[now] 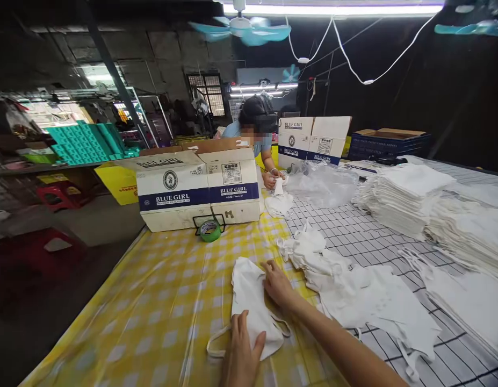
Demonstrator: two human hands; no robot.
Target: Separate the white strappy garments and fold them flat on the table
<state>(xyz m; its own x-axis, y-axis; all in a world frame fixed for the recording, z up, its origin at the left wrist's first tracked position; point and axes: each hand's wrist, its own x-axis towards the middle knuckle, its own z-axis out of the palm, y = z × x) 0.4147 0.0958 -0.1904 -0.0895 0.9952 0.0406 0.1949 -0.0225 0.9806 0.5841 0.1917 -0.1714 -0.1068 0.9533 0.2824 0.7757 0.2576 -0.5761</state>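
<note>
A white cloth garment with thin straps [251,293] lies flat on the yellow checked tablecloth in front of me. My left hand [244,346] rests on its near end, thumb apart from the fingers, pressing on the fabric. At the garment's upper right edge is my right hand [279,285], fingers spread and slightly bent, tips touching the edge. One strap loop sticks out to the left of the garment and another to the right. To the right lies a loose, crumpled row of similar white garments [353,285], beside my right forearm.
Beyond stands a Blue Girl carton [200,188], with green tape [210,230] in front. A co-worker [259,123] bends over white cloth [279,201] across the table. Clear plastic bags [325,183], another carton [313,140] and stacked white fabric [405,193] occupy the right side.
</note>
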